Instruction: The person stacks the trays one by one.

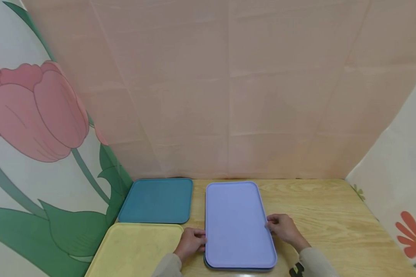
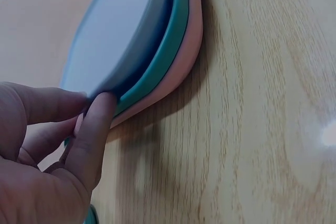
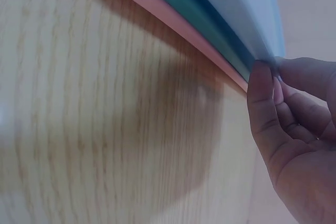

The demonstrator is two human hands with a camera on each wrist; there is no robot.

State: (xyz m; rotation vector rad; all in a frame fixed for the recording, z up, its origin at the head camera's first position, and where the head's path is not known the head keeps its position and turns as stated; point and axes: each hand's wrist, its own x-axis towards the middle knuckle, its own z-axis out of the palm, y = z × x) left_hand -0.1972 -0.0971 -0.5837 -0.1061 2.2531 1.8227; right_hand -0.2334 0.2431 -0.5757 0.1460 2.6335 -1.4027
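A lavender rectangular tray (image 1: 237,227) lies on top of a stack of trays on the wooden table. Below its rim, the left wrist view shows a teal tray (image 2: 170,45) and a pink tray (image 2: 190,51). The dark blue band between the lavender and teal rims could be shadow or another tray; I cannot tell. My left hand (image 1: 191,243) pinches the lavender tray's left edge between thumb and fingers. On the opposite long edge, my right hand (image 1: 287,231) pinches the same tray. In the right wrist view, the teal tray (image 3: 184,3) and pink tray (image 3: 168,22) sit lower, apart from the fingertips.
Left of the stack, a dark teal tray (image 1: 156,201) lies at the back, with a yellow tray (image 1: 138,250) in front of it. Bare wooden tabletop (image 1: 319,215) extends to the right. A pinkish cloth-like backdrop (image 1: 235,96) hangs behind, and flower-patterned walls flank both sides.
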